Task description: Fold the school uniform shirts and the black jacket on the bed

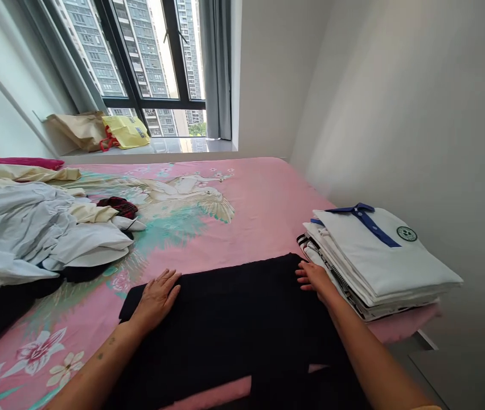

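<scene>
A black garment lies spread flat on the bed in front of me; its kind is hard to tell, and its near part runs out of view. My left hand rests flat on its far left part, fingers stretched out. At its far right corner is my right hand, fingers apart and touching the cloth's edge. Just right of that hand stands a stack of folded white shirts, the top one with a navy collar and a round green badge.
A loose heap of white and dark clothes covers the bed's left side. The bed has a pink floral sheet. A brown paper bag and a yellow bag sit on the windowsill. A wall rises along the right.
</scene>
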Motion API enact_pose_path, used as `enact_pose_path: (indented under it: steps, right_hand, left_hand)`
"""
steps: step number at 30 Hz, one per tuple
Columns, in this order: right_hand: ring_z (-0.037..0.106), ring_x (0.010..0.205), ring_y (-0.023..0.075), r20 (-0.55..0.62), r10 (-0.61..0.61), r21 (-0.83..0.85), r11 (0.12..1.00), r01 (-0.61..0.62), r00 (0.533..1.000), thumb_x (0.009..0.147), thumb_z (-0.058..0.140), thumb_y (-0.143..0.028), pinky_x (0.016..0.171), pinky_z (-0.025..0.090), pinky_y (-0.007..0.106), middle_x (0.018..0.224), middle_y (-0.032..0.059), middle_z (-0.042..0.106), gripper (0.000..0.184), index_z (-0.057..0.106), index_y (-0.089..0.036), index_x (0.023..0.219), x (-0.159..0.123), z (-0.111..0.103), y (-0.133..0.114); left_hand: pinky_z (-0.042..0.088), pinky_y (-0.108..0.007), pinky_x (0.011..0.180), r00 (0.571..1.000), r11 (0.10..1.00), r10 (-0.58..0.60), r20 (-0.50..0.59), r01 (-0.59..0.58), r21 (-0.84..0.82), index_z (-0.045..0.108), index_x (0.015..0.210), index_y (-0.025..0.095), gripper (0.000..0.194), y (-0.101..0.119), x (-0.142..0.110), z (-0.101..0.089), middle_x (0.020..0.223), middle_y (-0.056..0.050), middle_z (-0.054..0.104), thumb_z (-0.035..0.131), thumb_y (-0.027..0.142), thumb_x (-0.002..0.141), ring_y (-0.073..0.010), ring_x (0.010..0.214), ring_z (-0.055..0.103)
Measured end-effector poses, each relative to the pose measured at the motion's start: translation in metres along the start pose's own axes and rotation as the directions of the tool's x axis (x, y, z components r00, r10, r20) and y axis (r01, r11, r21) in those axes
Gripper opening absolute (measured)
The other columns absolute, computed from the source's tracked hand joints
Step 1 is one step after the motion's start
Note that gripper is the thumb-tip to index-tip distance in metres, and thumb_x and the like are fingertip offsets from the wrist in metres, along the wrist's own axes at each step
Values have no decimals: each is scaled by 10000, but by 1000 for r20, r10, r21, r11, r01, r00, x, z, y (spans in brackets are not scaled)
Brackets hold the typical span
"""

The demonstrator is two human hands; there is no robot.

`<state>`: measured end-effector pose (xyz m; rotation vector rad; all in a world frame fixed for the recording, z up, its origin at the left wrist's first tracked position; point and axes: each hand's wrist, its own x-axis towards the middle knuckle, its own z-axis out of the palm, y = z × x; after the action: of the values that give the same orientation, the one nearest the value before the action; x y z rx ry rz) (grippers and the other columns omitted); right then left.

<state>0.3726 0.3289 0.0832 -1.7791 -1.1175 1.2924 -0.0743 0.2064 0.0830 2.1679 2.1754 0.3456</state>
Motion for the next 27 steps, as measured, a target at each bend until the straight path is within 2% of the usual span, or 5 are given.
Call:
enact_pose_path:
  steps: [8,13,18,21,27]
  right_hand:
    - [508,461,91,92,87,213,972,-105,992,745,623,-448,447,479,235,650,3,588,305,558,-166,841,15,23,-10]
    - [610,625,126,237,52,359,923,-137,970,800,568,-403,558,514,225,730,24,651,236,565,-170,839,17,32,-14]
    - [661,734,185,534,92,360,875,-324,840,756,660,-346,719,546,303,772,87,688,239,609,-124,826,11,30,-10]
    - [669,798,187,525,72,430,838,-337,848,799,613,-319,778,539,307,792,84,697,199,617,-127,850,11,28,-5]
    - [674,811,207,522,48,493,798,-347,852,815,603,-309,777,546,336,823,100,702,211,616,-120,907,12,28,3]
  left_hand:
    - [140,-530,1084,993,992,-42,114,27,124,387,1367,304,522,26,8,19,1454,-19,356,345,491,881,-269,1376,193]
    - [134,-519,1087,989,991,-61,137,43,127,371,1375,314,555,25,7,20,1459,-11,348,336,542,870,-273,1375,192]
    - [138,-577,1077,997,997,-54,49,51,58,407,1360,246,663,37,6,9,1448,-85,359,412,615,809,-325,1362,211]
    - [277,-463,1075,992,988,121,-30,-124,-93,531,1254,227,525,69,-3,-7,1327,-95,509,442,531,836,-267,1268,400]
    - [270,-374,1117,770,792,589,244,-490,-365,423,1345,253,452,149,-16,-16,1401,-42,436,298,384,931,-192,1308,362]
